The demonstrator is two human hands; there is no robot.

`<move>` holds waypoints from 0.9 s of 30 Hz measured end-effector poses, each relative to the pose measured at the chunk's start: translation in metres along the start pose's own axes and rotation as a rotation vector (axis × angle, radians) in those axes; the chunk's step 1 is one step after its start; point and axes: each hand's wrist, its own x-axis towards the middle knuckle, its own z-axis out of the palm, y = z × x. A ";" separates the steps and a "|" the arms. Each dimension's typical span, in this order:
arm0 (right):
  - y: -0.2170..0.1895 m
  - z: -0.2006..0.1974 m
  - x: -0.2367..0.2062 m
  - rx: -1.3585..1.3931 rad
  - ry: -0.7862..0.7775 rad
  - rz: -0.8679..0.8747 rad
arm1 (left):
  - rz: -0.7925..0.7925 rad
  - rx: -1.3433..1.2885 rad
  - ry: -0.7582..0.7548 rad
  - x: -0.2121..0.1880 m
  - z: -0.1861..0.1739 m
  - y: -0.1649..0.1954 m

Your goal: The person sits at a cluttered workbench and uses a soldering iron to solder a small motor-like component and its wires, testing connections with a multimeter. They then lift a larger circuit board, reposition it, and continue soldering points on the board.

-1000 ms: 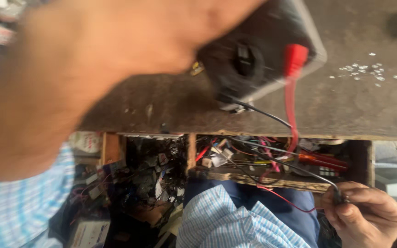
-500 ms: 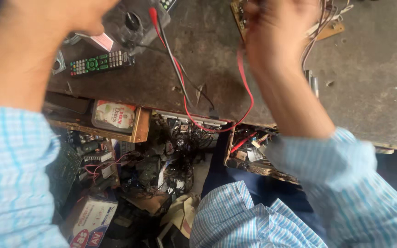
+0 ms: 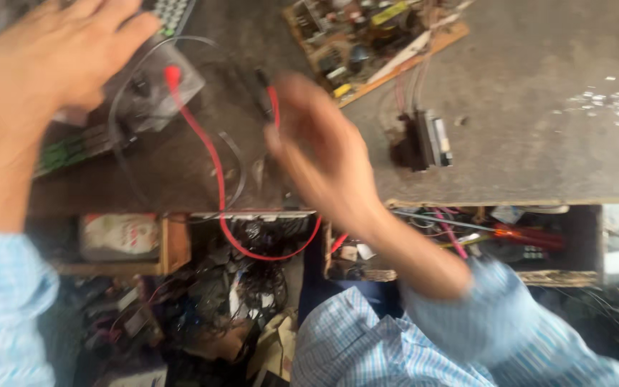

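Holding the red probe [image 3: 272, 100] pinched in right hand [image 3: 320, 154], just left of the circuit board [image 3: 367, 43]; left hand [image 3: 51, 57] spread flat on the meter [image 3: 155, 89]. Risk: the slack red lead [image 3: 213, 165] could snag at the bench edge [image 3: 510, 203] and drag the meter.

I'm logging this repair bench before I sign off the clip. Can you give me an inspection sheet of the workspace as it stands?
Surface: worn grey-brown wooden bench top, scattered pale specks at right.
Job's things: grey boxy meter; brown circuit board crowded with parts.
Clutter: small black component block; remote control; shelf below stuffed with parts, red-handled screwdriver.
Hands: left hand open over the meter; right hand pinches the red-tipped probe, blurred.
Cables: red lead from the meter loops below the bench edge; black lead curves beside it.
Surroundings: blue checked shirt sleeves.
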 end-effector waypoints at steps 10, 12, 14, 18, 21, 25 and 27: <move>0.008 -0.203 -0.292 -0.439 0.372 0.588 | 0.013 0.138 0.064 0.014 0.001 0.042; 0.021 -0.220 -0.315 -0.516 0.370 0.523 | -0.017 0.200 0.116 0.016 -0.014 0.058; 0.035 -0.233 -0.328 -0.624 0.390 0.443 | -0.073 0.196 0.163 0.014 -0.026 0.078; 0.042 -0.244 -0.346 -0.790 0.396 0.427 | -0.319 -0.089 0.350 -0.032 -0.062 0.149; 0.032 -0.245 -0.337 -0.836 0.376 0.412 | -0.406 -0.157 0.479 -0.068 -0.100 0.198; 0.028 -0.250 -0.308 -0.804 0.461 0.324 | -0.373 -0.326 0.649 -0.114 -0.114 0.305; 0.034 -0.252 -0.302 -0.726 0.496 0.311 | -0.456 -0.473 0.631 -0.139 -0.107 0.350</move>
